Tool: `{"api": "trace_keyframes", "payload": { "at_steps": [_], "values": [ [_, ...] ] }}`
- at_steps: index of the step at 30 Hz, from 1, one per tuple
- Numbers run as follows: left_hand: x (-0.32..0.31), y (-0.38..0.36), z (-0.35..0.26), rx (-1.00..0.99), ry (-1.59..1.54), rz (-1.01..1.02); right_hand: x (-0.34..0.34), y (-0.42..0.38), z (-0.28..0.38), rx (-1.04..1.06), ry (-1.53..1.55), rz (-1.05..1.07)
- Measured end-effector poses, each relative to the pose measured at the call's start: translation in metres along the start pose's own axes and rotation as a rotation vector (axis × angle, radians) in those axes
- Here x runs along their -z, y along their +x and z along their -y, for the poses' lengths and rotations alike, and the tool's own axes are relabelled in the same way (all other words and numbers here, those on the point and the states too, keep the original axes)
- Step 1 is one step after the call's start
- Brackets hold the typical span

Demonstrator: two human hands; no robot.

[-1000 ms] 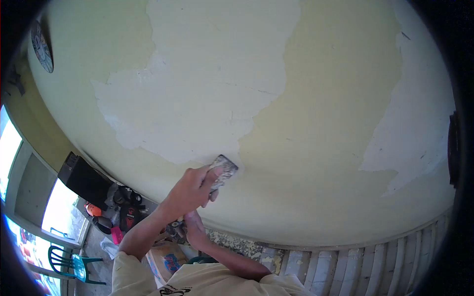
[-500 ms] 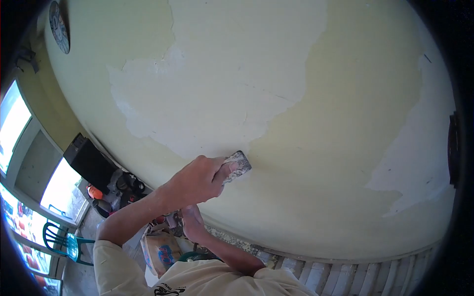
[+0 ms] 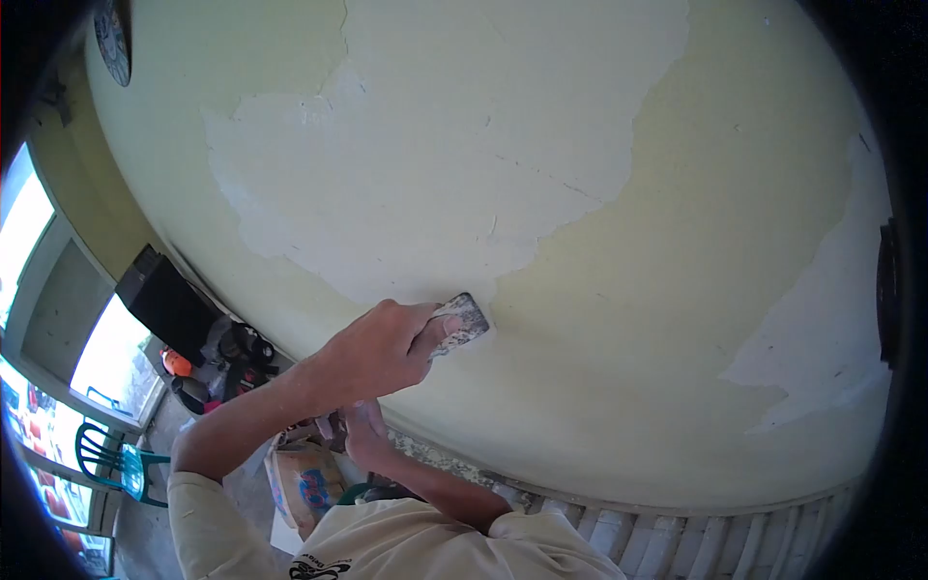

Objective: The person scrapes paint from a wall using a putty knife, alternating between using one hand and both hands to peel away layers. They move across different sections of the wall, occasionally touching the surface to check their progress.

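My left hand (image 3: pixel 382 350) is shut on a paint-smeared scraper (image 3: pixel 464 321). Its blade is pressed flat against the pale yellow wall (image 3: pixel 619 319), at the lower edge of a big patch of bare white plaster (image 3: pixel 435 174) where the paint has come off. My right hand (image 3: pixel 362 430) is lower down, close to the rough band at the wall's foot and just under my left forearm. I cannot tell whether it holds anything.
A second bare patch (image 3: pixel 822 329) is at the right. At the left are a dark box (image 3: pixel 164 300), black and orange gear (image 3: pixel 227 362), a printed sack (image 3: pixel 304 483), a green plastic chair (image 3: pixel 116 464) and bright window openings (image 3: pixel 106 358). A round clock (image 3: pixel 114 34) hangs at top left.
The scraper and my left hand have shifted a little to the right along the plaster patch's lower edge. The view has drifted, so the wall patches sit further right.
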State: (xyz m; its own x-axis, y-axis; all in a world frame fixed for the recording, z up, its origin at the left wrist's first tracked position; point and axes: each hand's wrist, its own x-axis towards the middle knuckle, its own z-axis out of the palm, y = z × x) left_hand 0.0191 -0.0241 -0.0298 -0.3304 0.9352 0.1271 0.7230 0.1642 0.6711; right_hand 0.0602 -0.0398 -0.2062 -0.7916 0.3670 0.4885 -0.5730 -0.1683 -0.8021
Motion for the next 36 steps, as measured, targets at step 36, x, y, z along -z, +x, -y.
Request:
{"api": "trace_keyframes", "payload": {
  "at_steps": [36],
  "values": [
    [0.002,0.003,0.003,-0.012,-0.268,-0.003,0.01,-0.001,0.019,-0.136,0.069,-0.096]
  ]
}}
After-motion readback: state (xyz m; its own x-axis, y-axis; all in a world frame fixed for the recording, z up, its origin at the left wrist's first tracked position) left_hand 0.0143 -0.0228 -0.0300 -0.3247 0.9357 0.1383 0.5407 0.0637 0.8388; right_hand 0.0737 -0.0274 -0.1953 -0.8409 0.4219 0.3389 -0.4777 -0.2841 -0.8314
